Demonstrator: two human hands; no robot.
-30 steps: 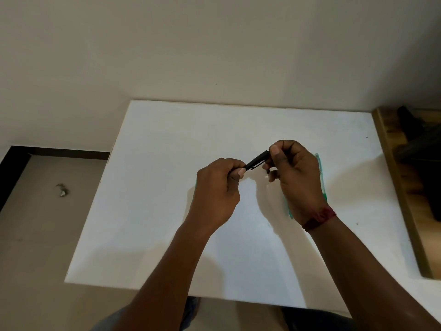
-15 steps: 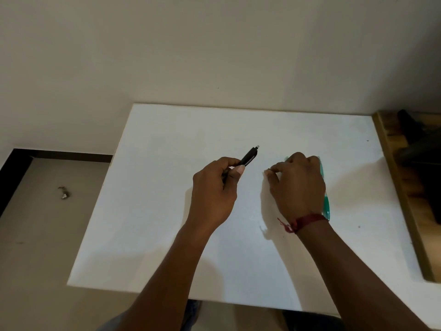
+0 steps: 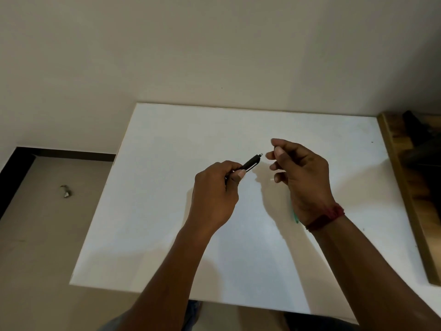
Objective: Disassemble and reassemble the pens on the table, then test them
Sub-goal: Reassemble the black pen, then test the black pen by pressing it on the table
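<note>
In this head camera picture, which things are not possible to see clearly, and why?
Head view:
1. The black pen: its lower part is hidden inside the left hand.
2. The right hand: whether its curled fingers pinch a small part is too small to tell.
3. The green pen: mostly hidden under the right hand; only one end shows.
4. The grey object on the floor: too small and blurred to name.

No legible text on black pen (image 3: 251,163); none on white table (image 3: 167,177)
</note>
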